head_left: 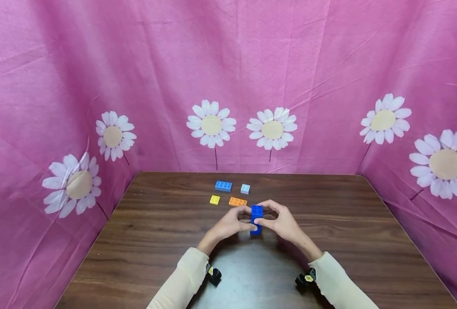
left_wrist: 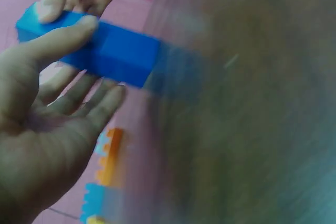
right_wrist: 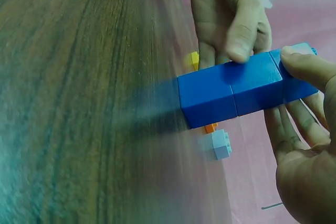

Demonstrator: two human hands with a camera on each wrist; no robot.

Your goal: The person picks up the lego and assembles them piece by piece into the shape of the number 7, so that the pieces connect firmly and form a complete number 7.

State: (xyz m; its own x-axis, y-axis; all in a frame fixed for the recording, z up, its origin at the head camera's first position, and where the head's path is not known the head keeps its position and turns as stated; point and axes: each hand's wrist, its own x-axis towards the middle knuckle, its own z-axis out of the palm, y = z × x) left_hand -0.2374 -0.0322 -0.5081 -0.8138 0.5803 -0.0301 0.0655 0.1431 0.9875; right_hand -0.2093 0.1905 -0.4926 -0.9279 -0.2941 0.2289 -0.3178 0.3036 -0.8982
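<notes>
Three dark blue sections, split by two fine seams, make up the stack of bricks (right_wrist: 257, 90) that we see standing upright in front of the person, its studded end on top and its base down at the wooden table (head_left: 166, 240), right beside its own reflection. Both hands have hold of it. We find the left hand (head_left: 228, 225) grasping it from the left, the thumb pressed on the near side around the middle section and the fingers extended behind. The right hand (head_left: 285, 224) grasps it from the right, its thumb higher up, on the top section.

Just beyond the hands, we count four loose bricks on the tabletop, studs upward. Farther back lie a long blue brick (head_left: 223, 186) and, to its right, a small pale blue brick (head_left: 245, 189). Nearer, we spot a small yellow brick (head_left: 214, 200) on the left and a long orange brick (head_left: 237, 201) close to the left hand's fingers.

Around the table we see a pink cloth (head_left: 240, 56) printed with white daisies (head_left: 211, 125). Cream sleeves (head_left: 184, 274) cover the forearms, and a black device (head_left: 214, 276) sits at each wrist.
</notes>
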